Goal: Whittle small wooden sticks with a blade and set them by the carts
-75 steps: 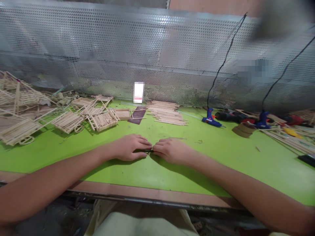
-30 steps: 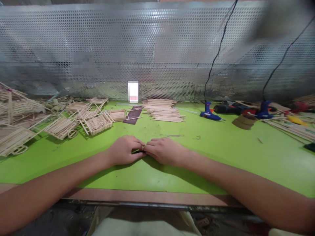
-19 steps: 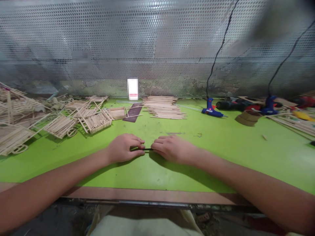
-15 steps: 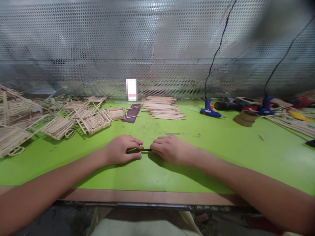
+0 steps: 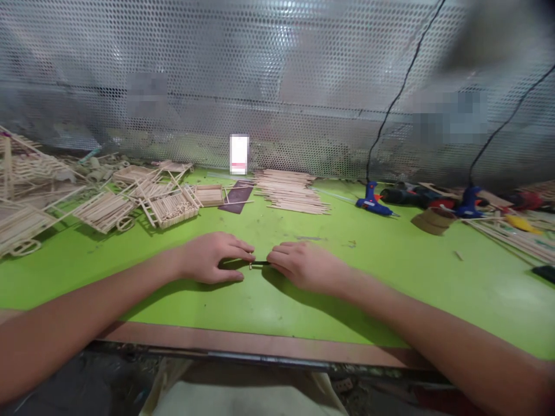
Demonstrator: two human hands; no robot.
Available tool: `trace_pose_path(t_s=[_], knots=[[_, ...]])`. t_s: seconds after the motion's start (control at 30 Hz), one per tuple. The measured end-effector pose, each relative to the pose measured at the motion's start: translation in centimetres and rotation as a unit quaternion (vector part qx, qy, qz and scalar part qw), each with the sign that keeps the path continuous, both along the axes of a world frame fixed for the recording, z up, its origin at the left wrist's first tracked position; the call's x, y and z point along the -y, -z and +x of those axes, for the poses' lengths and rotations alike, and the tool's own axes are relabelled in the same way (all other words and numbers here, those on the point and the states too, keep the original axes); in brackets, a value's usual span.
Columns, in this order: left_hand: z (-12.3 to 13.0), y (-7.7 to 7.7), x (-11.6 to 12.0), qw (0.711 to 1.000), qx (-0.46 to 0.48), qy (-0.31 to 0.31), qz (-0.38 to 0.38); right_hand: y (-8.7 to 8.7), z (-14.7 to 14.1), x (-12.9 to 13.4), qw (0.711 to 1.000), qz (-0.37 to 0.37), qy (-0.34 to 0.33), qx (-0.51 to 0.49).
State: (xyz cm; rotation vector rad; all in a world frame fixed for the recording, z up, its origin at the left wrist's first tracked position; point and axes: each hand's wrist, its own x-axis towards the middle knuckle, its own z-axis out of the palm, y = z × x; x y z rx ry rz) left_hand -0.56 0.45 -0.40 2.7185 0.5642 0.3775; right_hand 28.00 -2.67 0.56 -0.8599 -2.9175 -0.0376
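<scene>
Black rod [image 5: 260, 263], long axis sideways

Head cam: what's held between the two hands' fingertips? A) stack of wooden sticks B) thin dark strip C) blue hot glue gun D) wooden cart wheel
B. The thin dark strip spans the small gap between the fingertips of the left hand and the right hand, while the blue hot glue gun sits farther up the bench, away from both.
</scene>
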Motion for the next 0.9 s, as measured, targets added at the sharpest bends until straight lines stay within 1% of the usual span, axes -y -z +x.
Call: trace_pose_path(t_s=[0.2, 0.3, 0.43, 0.53, 0.63, 0.7, 0.83, 0.9], knots=[[-0.7, 0.2, -0.3, 0.999, 0.009, -0.009, -0.040, 0.1, -0.4, -0.1, 1.000, -0.007, -0.003, -0.013], [-0.8, 0.2, -0.4, 0.999, 0.011, 0.001, -0.050, 0.1, -0.5, -0.1, 1.000, -0.008, 0.002, -0.004], [-0.9, -0.1, -0.5, 0.999, -0.001, 0.021, -0.034, -0.2, -0.7, -0.1, 1.000, -0.010, 0.023, 0.014], [-0.9, -0.4, -0.5, 0.999, -0.017, 0.021, -0.020, -0.5, -1.0, 0.0, 0.998, -0.018, 0.042, 0.031], [-0.9, -0.6, -0.6, 0.999, -0.033, 0.024, -0.007, -0.7, -1.3, 0.0, 0.998, -0.028, 0.047, 0.044], [-0.9, -0.6, -0.6, 0.999, -0.037, 0.019, -0.004, -0.8, -1.5, 0.0, 0.997, -0.033, 0.050, 0.051], [-0.7, -0.7, -0.6, 1.000, -0.014, 0.002, -0.009, -1.0, -1.6, -0.1, 0.996, -0.041, 0.055, 0.051], [-0.6, -1.0, -0.4, 1.000, -0.013, -0.007, 0.003, -1.0, -1.7, -0.1, 0.997, -0.043, 0.054, 0.046]])
